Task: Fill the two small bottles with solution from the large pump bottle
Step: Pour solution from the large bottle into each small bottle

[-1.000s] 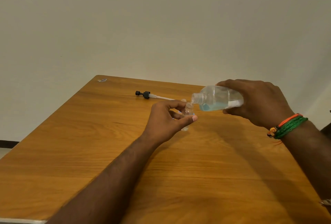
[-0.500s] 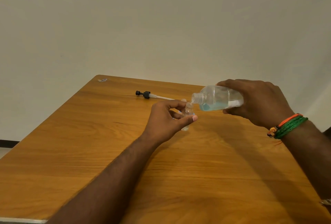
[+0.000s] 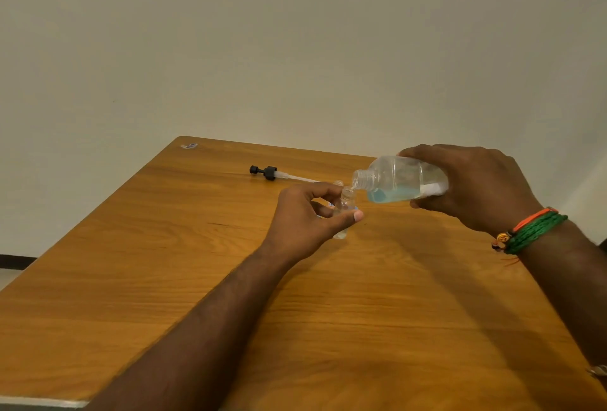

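Note:
My right hand [image 3: 473,187] grips the large clear bottle [image 3: 399,179], tipped almost level with its open threaded neck pointing left. Blue solution pools along its lower side. My left hand [image 3: 305,217] pinches a small clear bottle [image 3: 345,205] between thumb and fingers, upright just above the wooden table [image 3: 295,295]. The large bottle's mouth sits right over the small bottle's opening. A second small bottle is mostly hidden behind my left fingers; only a clear top [image 3: 338,183] shows.
The removed pump head [image 3: 267,173], black with a white dip tube, lies on the table behind my left hand. A small sticker [image 3: 189,146] marks the far left corner. A plain wall stands beyond the table's far edge.

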{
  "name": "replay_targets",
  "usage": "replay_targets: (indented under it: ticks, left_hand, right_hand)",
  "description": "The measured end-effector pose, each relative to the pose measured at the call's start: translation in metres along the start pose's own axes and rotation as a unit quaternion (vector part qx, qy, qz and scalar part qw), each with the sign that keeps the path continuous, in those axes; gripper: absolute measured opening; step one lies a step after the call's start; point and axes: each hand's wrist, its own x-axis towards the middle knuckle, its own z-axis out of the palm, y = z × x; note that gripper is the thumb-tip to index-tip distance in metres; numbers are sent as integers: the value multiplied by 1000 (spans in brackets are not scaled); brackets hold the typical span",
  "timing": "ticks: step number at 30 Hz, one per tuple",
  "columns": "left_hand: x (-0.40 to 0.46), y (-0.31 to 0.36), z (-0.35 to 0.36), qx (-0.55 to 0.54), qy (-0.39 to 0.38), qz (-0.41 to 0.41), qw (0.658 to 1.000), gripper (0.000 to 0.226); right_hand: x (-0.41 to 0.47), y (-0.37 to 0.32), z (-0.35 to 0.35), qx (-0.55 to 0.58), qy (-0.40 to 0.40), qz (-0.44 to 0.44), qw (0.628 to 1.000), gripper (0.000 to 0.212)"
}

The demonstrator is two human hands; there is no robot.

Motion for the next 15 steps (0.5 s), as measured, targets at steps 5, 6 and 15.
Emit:
replay_targets:
  ticks: [5, 6, 15]
  left_hand:
    - [1, 0, -1, 10, 3, 3, 1000, 35]
    - [1, -1, -1, 12, 3, 0, 1000, 36]
    - [0, 0, 0, 10, 5, 5, 1000, 33]
  right_hand:
    - [0, -1, 0, 3, 2, 2, 1000, 69]
    - [0, -1, 0, 3, 0, 2, 1000, 69]
    - [0, 0, -1, -1, 2, 0, 1000, 68]
